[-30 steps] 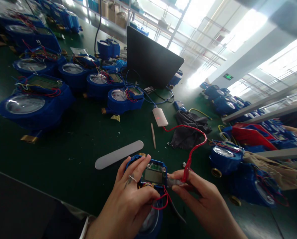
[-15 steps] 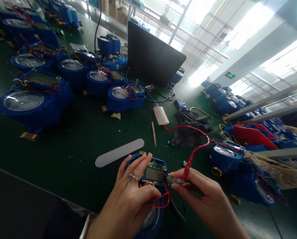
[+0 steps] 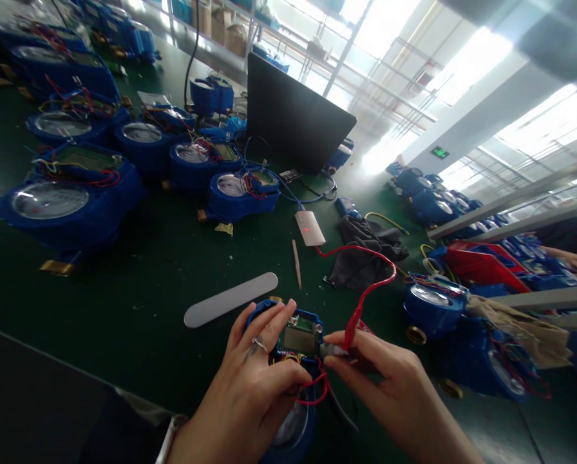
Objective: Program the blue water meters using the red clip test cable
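My left hand (image 3: 252,386) is closed over a blue water meter (image 3: 299,341) at the lower middle, its fingers across the top and its thumb by the red wires. A green circuit board and a small grey display show in the meter's uncovered upper part; a clear dial lies below, partly covered. Between the thumb and fingers of my right hand (image 3: 387,377) is a grey connector (image 3: 334,350), its tip up against the right side of the board. A red cable (image 3: 387,278) runs from it to a small white box (image 3: 310,229), on which a red light glows.
More blue water meters (image 3: 51,200) with loose wires stand at the left and right. A flat grey strip (image 3: 230,299), a thin wooden stick (image 3: 296,264) and a dark cloth (image 3: 360,258) lie on the green table. Behind stands a laptop (image 3: 293,113). At the far right a person's hand (image 3: 571,259) shows.
A red light now shows on the white box. My right hand and the connector have shifted slightly left, and the view has tilted a little. My left hand keeps its hold.
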`<state>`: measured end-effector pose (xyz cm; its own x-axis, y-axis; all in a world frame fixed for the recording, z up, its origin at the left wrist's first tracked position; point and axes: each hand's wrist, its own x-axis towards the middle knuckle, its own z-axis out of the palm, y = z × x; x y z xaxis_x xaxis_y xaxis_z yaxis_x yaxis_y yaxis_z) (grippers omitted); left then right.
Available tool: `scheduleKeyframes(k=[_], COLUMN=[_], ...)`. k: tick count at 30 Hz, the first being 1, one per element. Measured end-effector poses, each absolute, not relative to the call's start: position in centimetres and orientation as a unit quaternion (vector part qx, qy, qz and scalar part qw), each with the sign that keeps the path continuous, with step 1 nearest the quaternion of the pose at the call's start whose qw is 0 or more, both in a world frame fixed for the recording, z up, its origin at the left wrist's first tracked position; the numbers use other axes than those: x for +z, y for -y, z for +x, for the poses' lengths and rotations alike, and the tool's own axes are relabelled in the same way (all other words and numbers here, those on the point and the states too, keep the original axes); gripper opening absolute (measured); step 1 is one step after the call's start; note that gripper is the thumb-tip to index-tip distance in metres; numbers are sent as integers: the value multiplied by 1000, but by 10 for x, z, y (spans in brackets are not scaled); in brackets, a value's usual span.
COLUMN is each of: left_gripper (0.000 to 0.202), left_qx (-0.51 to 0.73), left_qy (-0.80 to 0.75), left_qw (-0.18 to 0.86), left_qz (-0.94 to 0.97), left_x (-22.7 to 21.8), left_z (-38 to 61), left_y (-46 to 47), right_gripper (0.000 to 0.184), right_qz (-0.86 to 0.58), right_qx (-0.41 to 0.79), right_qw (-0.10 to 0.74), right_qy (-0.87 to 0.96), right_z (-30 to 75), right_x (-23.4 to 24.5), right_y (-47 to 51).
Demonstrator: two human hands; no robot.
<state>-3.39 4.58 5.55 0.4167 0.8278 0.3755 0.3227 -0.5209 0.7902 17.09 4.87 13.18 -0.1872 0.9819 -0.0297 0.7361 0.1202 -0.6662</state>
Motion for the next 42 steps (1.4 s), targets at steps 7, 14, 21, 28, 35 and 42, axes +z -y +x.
scheduleKeyframes(k=[7,14,21,28,35,42], left_gripper=[25,28,26,26,23,26], left_qx=[400,401,396,397,389,394], left_qy=[-366,-367,-366,-366,-365,-367], left_qw=[321,320,314,321,323,318], left_qz=[777,776,781,778,782,781], left_x=[55,55,59,60,59,59], left_z=[-33,-34,-34,-35,-35,-36], left_y=[-46,-46,-49,-48,-47,-49], right_gripper=[7,8,9,9,8,8], right_qz=[-598,-595,-595,-591,-589,-586], right_qx=[279,274,275,281,276,272], right_qw=[223,221,224,229,236,240], right_qy=[718,723,721,721,722,724], right_z=[168,169,167,167,167,168], right_x=[134,133,135,134,134,134], right_y=[-51,-51,-50,-52,-51,-51])
